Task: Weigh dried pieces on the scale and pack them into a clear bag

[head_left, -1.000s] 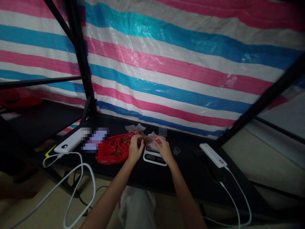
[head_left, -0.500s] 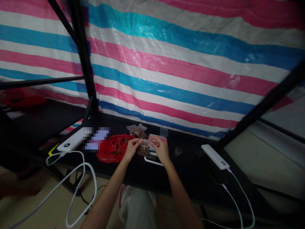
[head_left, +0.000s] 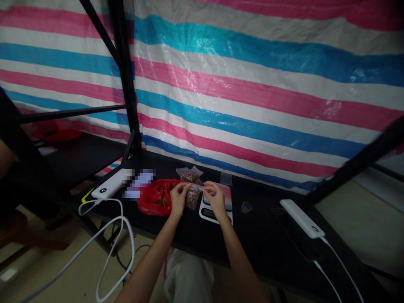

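Pinching its top edge between their fingertips, the left hand (head_left: 178,199) and right hand (head_left: 216,200) hold a small clear bag (head_left: 192,197) of brown pieces upright, just beside a digital kitchen scale (head_left: 208,213); a red plastic bag (head_left: 154,198) lies left, a second clear bag (head_left: 189,174) beyond.

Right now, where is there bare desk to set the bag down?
Bare desk lies between the cup and power bank, right of the scale. Crowded: around the left hand and right hand, where the red bag, held bag and scale bunch together.
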The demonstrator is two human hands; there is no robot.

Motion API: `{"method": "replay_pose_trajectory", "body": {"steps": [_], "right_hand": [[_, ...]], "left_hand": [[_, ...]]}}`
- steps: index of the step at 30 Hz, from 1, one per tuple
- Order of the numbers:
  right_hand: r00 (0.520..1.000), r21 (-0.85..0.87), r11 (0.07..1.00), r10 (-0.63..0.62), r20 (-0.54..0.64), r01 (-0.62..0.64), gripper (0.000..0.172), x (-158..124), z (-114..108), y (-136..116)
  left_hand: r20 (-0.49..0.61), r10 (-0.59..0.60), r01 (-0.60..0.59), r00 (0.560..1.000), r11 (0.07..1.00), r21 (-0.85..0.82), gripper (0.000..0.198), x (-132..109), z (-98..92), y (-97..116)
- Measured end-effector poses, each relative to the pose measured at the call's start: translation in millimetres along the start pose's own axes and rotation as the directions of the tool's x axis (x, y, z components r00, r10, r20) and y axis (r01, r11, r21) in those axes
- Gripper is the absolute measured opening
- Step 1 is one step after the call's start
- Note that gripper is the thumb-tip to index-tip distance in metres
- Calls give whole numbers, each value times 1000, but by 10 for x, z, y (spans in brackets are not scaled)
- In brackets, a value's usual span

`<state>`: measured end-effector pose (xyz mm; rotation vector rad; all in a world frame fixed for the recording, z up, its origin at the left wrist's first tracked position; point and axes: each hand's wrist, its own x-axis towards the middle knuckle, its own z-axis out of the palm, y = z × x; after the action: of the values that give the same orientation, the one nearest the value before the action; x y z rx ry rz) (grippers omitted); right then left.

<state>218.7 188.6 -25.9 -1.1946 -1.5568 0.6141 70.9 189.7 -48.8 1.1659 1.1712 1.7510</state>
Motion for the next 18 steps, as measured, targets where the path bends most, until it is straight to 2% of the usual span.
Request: {"method": "replay_pose_trajectory", "body": {"steps": [3,6,12,18], "right_hand": [[1000,42,999,0,-14,0,21,29,25,-9],[1000,79,997,-7,-16,8,21,82,38,-31],[999,155,988,-25,40,19,20,182,98,-30],[999,184,982,-33,17,29,16,181,132,35]], "left_hand": [[-32,-2,3,999,1000,6,23,0,-9,-2],[-48,58,-54,997,995,84,24,-2,-18,-15],[-124,106,-87,987,985,152,24,7,-30,-60],[-145,74,-53,987,989,140,23,8,-28,-52]]}}
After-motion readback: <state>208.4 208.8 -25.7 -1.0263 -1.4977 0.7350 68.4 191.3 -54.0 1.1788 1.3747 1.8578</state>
